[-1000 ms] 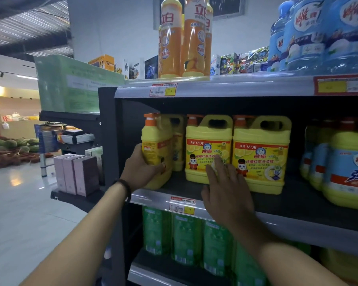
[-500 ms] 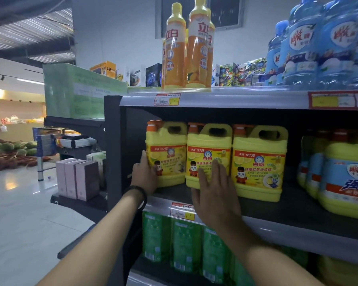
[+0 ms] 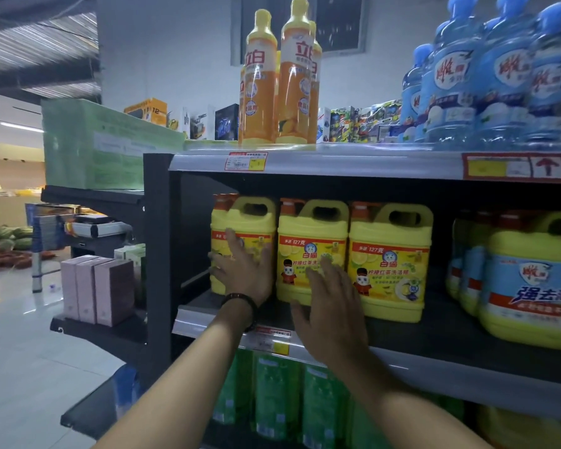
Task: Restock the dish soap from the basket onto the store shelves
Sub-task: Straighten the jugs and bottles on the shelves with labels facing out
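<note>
Three yellow dish soap jugs with red caps stand in a row on the middle shelf point(image 3: 418, 335): a left jug point(image 3: 246, 222), a middle jug point(image 3: 311, 241) and a right jug point(image 3: 390, 264). My left hand point(image 3: 245, 270) lies flat with straight fingers against the front of the left jug. My right hand point(image 3: 329, 306) is spread open over the lower front of the middle jug. The basket is out of view.
Orange bottles point(image 3: 279, 82) and blue bottles point(image 3: 486, 72) stand on the top shelf. Yellow jugs with blue labels point(image 3: 528, 286) fill the middle shelf's right. Green refill packs point(image 3: 276, 396) sit below. Pink boxes point(image 3: 98, 290) and a green carton point(image 3: 101, 144) occupy the left end rack.
The left jug was turned from side-on to face front and set in line with the others. My left hand has shifted from its side to its front. My right hand stayed on the middle jug.
</note>
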Demonstrator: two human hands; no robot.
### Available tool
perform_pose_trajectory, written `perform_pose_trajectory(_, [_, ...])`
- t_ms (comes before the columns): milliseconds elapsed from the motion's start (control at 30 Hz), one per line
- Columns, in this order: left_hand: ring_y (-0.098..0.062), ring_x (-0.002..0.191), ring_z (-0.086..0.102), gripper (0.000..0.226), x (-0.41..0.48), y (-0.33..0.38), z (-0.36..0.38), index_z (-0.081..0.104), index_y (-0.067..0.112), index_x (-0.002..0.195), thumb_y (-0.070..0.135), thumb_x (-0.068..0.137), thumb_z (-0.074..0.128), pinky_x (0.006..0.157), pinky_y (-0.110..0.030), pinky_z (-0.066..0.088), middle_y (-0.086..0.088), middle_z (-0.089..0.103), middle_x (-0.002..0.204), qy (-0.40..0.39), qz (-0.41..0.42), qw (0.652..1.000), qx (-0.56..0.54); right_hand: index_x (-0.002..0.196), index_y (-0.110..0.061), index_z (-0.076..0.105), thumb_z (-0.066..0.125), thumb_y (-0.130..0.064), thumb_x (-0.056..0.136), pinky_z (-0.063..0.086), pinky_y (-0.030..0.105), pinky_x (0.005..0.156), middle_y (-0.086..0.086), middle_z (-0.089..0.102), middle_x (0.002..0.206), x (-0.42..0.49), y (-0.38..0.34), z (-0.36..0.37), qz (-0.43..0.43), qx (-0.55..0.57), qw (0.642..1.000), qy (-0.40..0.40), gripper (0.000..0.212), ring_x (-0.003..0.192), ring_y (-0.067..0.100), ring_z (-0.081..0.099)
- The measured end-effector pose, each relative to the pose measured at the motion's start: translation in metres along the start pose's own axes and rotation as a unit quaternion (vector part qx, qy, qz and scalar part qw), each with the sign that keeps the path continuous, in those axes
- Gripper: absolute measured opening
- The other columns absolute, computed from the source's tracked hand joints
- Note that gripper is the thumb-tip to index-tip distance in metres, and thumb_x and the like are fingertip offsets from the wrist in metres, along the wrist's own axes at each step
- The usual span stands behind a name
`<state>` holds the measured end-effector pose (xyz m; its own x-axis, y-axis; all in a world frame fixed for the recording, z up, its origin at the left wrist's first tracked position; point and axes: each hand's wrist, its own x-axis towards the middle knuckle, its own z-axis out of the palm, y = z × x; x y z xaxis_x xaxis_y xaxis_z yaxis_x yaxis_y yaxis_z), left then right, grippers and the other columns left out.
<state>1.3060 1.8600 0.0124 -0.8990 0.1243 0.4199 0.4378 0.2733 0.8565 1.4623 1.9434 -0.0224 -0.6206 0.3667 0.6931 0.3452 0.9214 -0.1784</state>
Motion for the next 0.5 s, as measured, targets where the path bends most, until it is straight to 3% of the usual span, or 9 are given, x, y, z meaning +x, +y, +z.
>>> perform_pose_trajectory(67, [-0.057, 0.154, -0.016, 0.105, -0.003, -0.002, 0.006, -0.018, 0.042, 0.162, 0.07, 0.094, 0.056, 0.123, -0.07, 0.004, -0.028, -0.026, 0.167, -0.037, 0.012, 0.999, 0.017, 0.152, -0.019, 0.049, 0.072, -0.044, 0.092, 0.044, 0.055, 0.116, 0.017, 0.036, 0.164, 0.0, 0.013, -0.011, 0.069, 0.078, 0.985, 0.135, 0.069, 0.15, 0.038, 0.038])
perform_pose_trajectory(133, [-0.057, 0.153, -0.022, 0.111, -0.004, -0.006, 0.006, -0.022, 0.043, 0.161, 0.072, 0.091, 0.058, 0.122, -0.071, 0.005, -0.027, -0.032, 0.166, -0.047, 0.026, 0.998, 0.031, 0.152, -0.016, 0.045, 0.081, -0.041, 0.086, 0.046, 0.058, 0.111, 0.022, 0.042, 0.156, 0.004, 0.037, -0.025, 0.167, 0.091, 0.958, 0.217, 0.079, 0.142, 0.044, 0.043])
perform_pose_trajectory(200, [-0.055, 0.153, -0.024, 0.115, -0.006, -0.009, 0.007, -0.023, 0.045, 0.16, 0.073, 0.088, 0.062, 0.12, -0.075, 0.009, -0.023, -0.035, 0.166, -0.048, 0.036, 0.998, 0.027, 0.161, -0.018, 0.029, 0.086, -0.045, 0.083, 0.044, 0.061, 0.111, 0.029, 0.034, 0.159, 0.009, 0.063, -0.035, 0.262, 0.095, 0.938, 0.205, 0.1, 0.141, 0.05, 0.042])
perform_pose_trajectory(267, [-0.053, 0.154, -0.024, 0.123, -0.009, -0.011, 0.008, -0.025, 0.047, 0.158, 0.078, 0.081, 0.066, 0.117, -0.078, 0.012, -0.019, -0.036, 0.167, -0.046, 0.039, 0.998, 0.027, 0.168, -0.027, 0.009, 0.087, -0.051, 0.082, 0.045, 0.064, 0.11, 0.031, 0.027, 0.162, 0.011, 0.081, -0.036, 0.305, 0.1, 0.935, 0.151, 0.118, 0.14, 0.054, 0.044])
perform_pose_trajectory(367, [-0.053, 0.156, -0.018, 0.131, -0.009, -0.013, 0.009, -0.024, 0.047, 0.158, 0.084, 0.073, 0.068, 0.117, -0.081, 0.014, -0.019, -0.032, 0.168, -0.031, 0.045, 0.998, 0.038, 0.167, -0.038, -0.011, 0.087, -0.052, 0.082, 0.05, 0.064, 0.105, 0.026, 0.034, 0.158, 0.009, 0.089, -0.029, 0.277, 0.152, 0.942, 0.11, 0.13, 0.134, 0.052, 0.05])
perform_pose_trajectory(500, [-0.05, 0.157, -0.017, 0.136, -0.008, -0.01, 0.01, -0.02, 0.047, 0.159, 0.087, 0.067, 0.07, 0.119, -0.079, 0.012, -0.018, -0.029, 0.17, -0.019, 0.028, 0.999, 0.021, 0.166, -0.039, -0.018, 0.09, -0.044, 0.082, 0.051, 0.06, 0.107, 0.022, 0.032, 0.159, 0.009, 0.096, -0.024, 0.256, 0.151, 0.95, 0.102, 0.137, 0.134, 0.05, 0.051])
